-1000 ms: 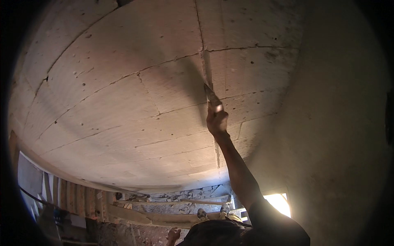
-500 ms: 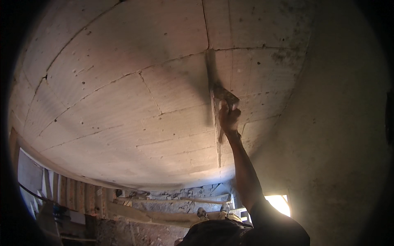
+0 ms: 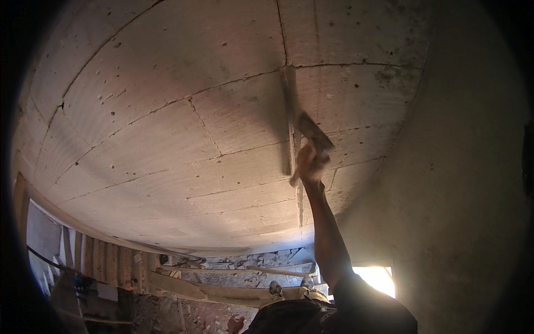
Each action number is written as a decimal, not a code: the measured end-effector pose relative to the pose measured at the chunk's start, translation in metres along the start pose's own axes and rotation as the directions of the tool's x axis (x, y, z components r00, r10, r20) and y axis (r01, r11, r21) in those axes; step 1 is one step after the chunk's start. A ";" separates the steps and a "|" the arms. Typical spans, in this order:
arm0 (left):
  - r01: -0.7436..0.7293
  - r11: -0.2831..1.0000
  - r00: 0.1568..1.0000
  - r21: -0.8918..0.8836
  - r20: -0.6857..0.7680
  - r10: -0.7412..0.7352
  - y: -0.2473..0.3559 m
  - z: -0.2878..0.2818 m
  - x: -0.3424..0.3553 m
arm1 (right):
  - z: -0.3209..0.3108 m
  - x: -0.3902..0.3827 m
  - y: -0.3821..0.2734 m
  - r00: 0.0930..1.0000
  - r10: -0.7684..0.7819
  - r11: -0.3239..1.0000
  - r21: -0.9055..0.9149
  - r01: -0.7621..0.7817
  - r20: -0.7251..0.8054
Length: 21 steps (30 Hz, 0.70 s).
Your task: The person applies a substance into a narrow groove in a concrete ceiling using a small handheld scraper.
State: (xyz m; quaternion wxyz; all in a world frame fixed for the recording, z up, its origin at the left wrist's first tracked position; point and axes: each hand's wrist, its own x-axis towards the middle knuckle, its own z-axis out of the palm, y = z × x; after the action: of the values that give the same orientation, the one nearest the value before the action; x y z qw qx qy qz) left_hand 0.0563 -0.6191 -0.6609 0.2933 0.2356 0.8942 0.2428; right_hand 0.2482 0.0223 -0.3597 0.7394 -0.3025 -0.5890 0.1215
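Note:
My right hand (image 3: 312,162) is raised against a pale block wall (image 3: 239,128), closed around the handle of a wide putty knife (image 3: 315,132). Its dark blade is tilted and lies just right of a vertical joint; motion blurs hand and tool a little. A strip of grey filler (image 3: 290,111) runs down that joint, smooth higher up and rougher below the hand. Low at the bottom edge, beside my dark clothing, part of what looks like my left hand (image 3: 236,324) shows. Its fingers are too dim and small to make out.
A plain side wall (image 3: 445,206) meets the block wall at the right. My shoes (image 3: 275,288) are by wooden planks (image 3: 222,293), with rubble (image 3: 250,260) around them. A bright opening (image 3: 378,280) lies beyond my right arm. Upright boards (image 3: 108,259) stand at the lower left.
My right hand and the putty knife have moved slightly down, and the blade has shifted right, off the filled joint. More of the left hand shows at the bottom edge.

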 end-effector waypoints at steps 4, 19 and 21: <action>0.074 0.994 0.986 0.080 0.147 -0.085 -0.019 0.021 -0.003 | 0.002 0.032 -0.034 0.989 0.114 0.993 0.028 -0.117 0.098; -0.459 0.863 0.888 0.213 0.126 0.441 -0.054 0.024 0.015 | -0.008 -0.010 -0.025 0.984 0.175 0.960 0.220 -0.173 0.010; -0.498 0.837 0.863 0.228 0.038 0.504 -0.052 0.030 0.014 | -0.003 -0.001 -0.029 0.957 0.249 0.967 0.018 -0.255 0.147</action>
State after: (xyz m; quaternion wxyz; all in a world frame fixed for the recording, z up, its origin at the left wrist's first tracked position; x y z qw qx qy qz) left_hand 0.0506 -0.6422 -0.7181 0.1797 0.4905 0.8268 0.2085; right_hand 0.2454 -0.0018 -0.3437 0.6791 -0.3520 -0.5949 0.2468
